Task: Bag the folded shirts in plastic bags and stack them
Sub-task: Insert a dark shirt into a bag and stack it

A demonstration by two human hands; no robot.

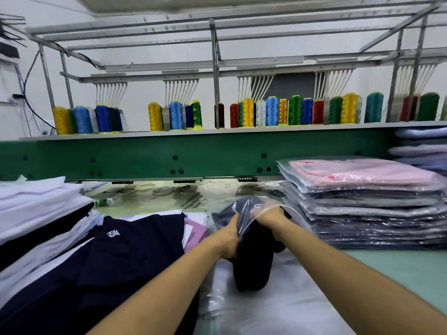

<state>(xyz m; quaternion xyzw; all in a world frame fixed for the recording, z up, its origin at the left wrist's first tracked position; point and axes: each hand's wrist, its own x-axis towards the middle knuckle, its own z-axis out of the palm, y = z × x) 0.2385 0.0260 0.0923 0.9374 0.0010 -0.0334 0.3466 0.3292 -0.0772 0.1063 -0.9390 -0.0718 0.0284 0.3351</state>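
Head view: bagged shirts (362, 204) are stacked just right of the right hand (271, 217), handy for the next addition. A navy shirt (251, 269) is held between both hands, gripped by the right inside the plastic bag (242, 210), whose mouth is pinched by the left hand (228, 240).
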